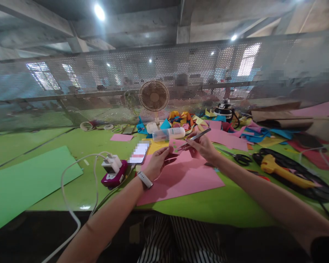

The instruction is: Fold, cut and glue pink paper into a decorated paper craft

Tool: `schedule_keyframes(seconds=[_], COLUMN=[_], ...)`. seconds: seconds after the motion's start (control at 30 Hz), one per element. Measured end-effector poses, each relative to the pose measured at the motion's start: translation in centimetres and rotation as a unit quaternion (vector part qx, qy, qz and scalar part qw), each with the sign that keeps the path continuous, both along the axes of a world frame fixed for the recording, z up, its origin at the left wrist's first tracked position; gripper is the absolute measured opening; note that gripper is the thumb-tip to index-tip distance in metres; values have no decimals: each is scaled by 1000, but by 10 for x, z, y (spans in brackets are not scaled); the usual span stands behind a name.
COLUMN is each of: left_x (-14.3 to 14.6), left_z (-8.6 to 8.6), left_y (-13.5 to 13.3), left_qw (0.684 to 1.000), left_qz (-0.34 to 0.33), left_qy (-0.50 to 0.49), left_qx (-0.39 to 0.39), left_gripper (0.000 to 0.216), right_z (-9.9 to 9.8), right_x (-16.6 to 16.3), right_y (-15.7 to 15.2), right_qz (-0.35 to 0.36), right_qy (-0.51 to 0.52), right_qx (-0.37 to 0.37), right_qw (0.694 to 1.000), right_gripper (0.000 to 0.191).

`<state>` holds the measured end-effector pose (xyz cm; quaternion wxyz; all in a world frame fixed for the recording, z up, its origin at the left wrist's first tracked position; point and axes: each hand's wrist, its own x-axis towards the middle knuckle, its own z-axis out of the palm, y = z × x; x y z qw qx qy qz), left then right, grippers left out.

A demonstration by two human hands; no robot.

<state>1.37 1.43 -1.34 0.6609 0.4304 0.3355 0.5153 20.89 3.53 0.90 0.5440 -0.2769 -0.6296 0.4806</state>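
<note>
My left hand (pixel 158 162), with a white band on the wrist, pinches a small piece of pink paper (pixel 176 144) that has little green spots on it. Slim silver tweezers (pixel 202 134) are gripped in my right hand (pixel 199 147), their tips pointing left at the pink paper. Beneath both hands a large pink sheet (pixel 181 182) lies on the green table (pixel 208 212). Just beyond them a clear bottle with a white cap (pixel 168 134) rests on its side. Left of my left hand is a phone (pixel 139 152) with its screen lit.
A purple power socket (pixel 114 177) with white plugs and trailing cables stands left. Black-handled scissors (pixel 241 159) and a yellow glue gun (pixel 285 171) on a black tray lie right. Behind are a small fan (pixel 154 96), coloured paper scraps and a perforated metal screen (pixel 98 87).
</note>
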Motion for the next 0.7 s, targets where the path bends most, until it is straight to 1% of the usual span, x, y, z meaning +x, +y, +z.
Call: schedule_keyframes(seconds=[0.27,0.4,0.6,0.7], left_x=[0,1,-1,-1], left_z=[-1,-1,1,0], left_y=[0,0,-2,-2], left_qw=[1000,1000,999,998], left_qz=[-2,0,-34,-30], left_qy=[-18,-17,7,14], left_qx=[4,10,39,44], left_gripper=[23,21,22,24], right_z=[0,-1,0,0], right_x=[-1,-2,-2,-3], right_y=[-2,-2,-3,-4], right_qz=[-8,-12,-28,-33], right_qy=[10,15,-2,-9], right_qx=[6,3,-4,3], right_qw=[1000,1000,1000,999], right_gripper=[30,33,33,31])
